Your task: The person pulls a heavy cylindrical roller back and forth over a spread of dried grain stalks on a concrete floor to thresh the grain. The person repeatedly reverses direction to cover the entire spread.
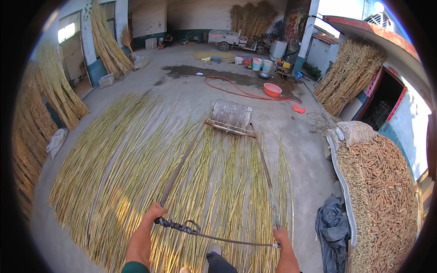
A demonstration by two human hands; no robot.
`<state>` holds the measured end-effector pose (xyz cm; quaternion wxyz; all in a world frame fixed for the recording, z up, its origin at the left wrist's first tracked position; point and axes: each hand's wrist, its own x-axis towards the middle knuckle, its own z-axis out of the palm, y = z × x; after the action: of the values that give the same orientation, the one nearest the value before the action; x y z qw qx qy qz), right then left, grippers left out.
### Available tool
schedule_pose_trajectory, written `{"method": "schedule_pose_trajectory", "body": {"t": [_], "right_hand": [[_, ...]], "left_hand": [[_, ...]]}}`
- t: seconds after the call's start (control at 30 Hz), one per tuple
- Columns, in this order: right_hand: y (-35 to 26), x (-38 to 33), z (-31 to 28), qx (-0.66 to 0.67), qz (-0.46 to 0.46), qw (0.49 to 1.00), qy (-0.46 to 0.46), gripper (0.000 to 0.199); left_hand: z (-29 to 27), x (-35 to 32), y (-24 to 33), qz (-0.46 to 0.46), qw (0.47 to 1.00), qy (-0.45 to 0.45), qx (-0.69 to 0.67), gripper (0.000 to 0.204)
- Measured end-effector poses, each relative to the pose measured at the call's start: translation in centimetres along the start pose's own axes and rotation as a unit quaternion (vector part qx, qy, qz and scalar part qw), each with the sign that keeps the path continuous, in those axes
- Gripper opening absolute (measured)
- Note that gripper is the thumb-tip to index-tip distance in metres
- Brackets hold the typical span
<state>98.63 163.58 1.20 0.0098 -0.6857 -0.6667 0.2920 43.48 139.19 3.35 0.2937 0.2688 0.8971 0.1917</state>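
A heavy stone roller (231, 114) in a wooden frame rests on a wide layer of yellow-green reeds (136, 173) spread over the concrete yard. Two long shafts run back from the frame to a crossbar (218, 236) near me. My left hand (154, 213) grips the left end of that bar, where a rope is wound around it. My right hand (281, 236) holds the right end, by the right shaft (266, 177). My shoe (215, 250) shows between my forearms, standing on the reeds.
Reed bundles lean against the left walls (59, 91) and the right building (346, 77). A large heap of corn cobs (382, 195) lies on the right, a dark tarp (332, 227) beside it. A red hose (241, 93), orange basin (272, 89), buckets and a cart (227, 38) stand farther back.
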Motion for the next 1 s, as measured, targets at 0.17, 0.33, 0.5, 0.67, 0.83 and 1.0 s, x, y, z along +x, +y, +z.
{"method": "schedule_pose_trajectory", "body": {"t": [0.17, 0.33, 0.5, 0.67, 0.83, 1.0], "right_hand": [[0.4, 0.3, 0.4, 0.006, -0.012, 1.0, 0.028, 0.042], [3.2, -0.2, 2.7, 0.061, -0.032, 0.997, 0.028, 0.041], [3.0, -2.2, 0.4, 0.031, -0.034, 0.999, 0.014, 0.043], [2.4, -6.1, -1.3, 0.001, -0.019, 1.0, 0.023, 0.042], [3.7, -10.1, 0.2, -0.007, -0.02, 1.0, 0.016, 0.039], [3.7, -15.8, 1.1, -0.006, -0.005, 1.0, 0.025, 0.039]], "left_hand": [[-0.9, -0.9, 2.7, -0.015, 1.0, -0.004, 0.002, 0.037], [-0.6, -4.3, 3.2, -0.035, 0.999, 0.021, 0.027, 0.039], [1.8, -4.3, -1.1, -0.017, 0.999, 0.031, -0.002, 0.043], [-0.3, -7.5, -0.9, -0.063, 0.996, -0.036, -0.059, 0.046], [0.2, -9.5, -5.9, -0.051, 0.998, -0.016, -0.032, 0.043], [-1.7, -14.3, -7.6, -0.069, 0.995, -0.049, -0.044, 0.04]]}}
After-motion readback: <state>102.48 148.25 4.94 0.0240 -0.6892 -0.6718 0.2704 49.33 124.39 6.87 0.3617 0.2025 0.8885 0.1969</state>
